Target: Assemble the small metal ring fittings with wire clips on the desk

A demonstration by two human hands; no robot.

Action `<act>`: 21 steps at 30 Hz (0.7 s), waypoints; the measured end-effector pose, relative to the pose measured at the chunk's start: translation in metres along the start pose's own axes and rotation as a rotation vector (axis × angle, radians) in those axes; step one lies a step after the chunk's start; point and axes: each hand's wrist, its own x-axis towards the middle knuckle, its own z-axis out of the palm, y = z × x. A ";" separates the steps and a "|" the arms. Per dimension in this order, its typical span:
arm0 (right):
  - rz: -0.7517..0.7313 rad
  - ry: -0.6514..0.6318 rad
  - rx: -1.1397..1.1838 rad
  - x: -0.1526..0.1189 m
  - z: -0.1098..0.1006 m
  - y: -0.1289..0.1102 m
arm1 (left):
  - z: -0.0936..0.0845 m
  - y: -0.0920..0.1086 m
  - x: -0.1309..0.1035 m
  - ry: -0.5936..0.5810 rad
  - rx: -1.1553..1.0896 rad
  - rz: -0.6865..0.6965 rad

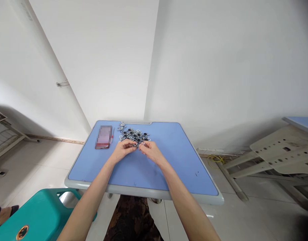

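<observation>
My left hand is closed in a pinch, with a small shiny metal piece at its fingertips. Close beside it, my right hand also pinches a small shiny metal piece. Both hands are just above the blue desktop, with their fingertips almost meeting. The exact kind of the pieces is too small to make out. Right behind the fingers lies a pile of small metal parts, several with round black centres. A few U-shaped silver pieces lie at the pile's far left.
A phone and a thin clear tool with a red part lie on the left of the blue desk. A green stool stands at lower left, near another person's foot. Another desk stands right; a white wall rises behind.
</observation>
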 end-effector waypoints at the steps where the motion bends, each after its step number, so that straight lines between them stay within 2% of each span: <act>1: -0.002 0.010 -0.006 0.001 0.000 0.001 | 0.000 0.000 0.000 0.006 0.005 0.000; 10: -0.120 0.092 -0.127 0.001 0.006 0.004 | 0.002 0.000 0.000 0.043 -0.058 -0.104; 21: -0.310 0.183 -0.359 -0.003 0.011 0.001 | 0.001 -0.001 0.001 0.051 -0.136 -0.075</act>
